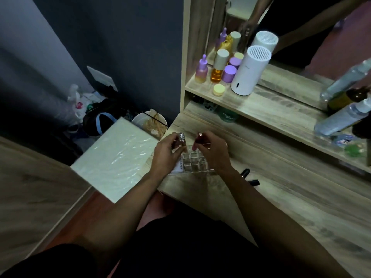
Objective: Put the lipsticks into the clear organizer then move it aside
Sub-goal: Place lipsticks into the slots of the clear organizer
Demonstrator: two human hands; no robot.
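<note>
A clear gridded organizer (193, 162) sits near the left front corner of the wooden vanity top (281, 189). My left hand (165, 155) holds a lipstick with a silver cap (181, 138) upright over the organizer's far left cells. My right hand (212, 152) holds a dark red lipstick (200, 138) upright over the far right cells. Whether either tube's base sits inside a cell is hidden by my fingers. Two black lipsticks (250, 176) lie on the vanity top just right of my right wrist.
A shelf (261, 109) behind carries purple and amber bottles (217, 70), a white cylinder (250, 71) and clear spray bottles (345, 115) at the right, with a mirror behind. A pale wrapped board (118, 157) adjoins the vanity's left edge. A bowl (150, 122) and clutter sit on the floor.
</note>
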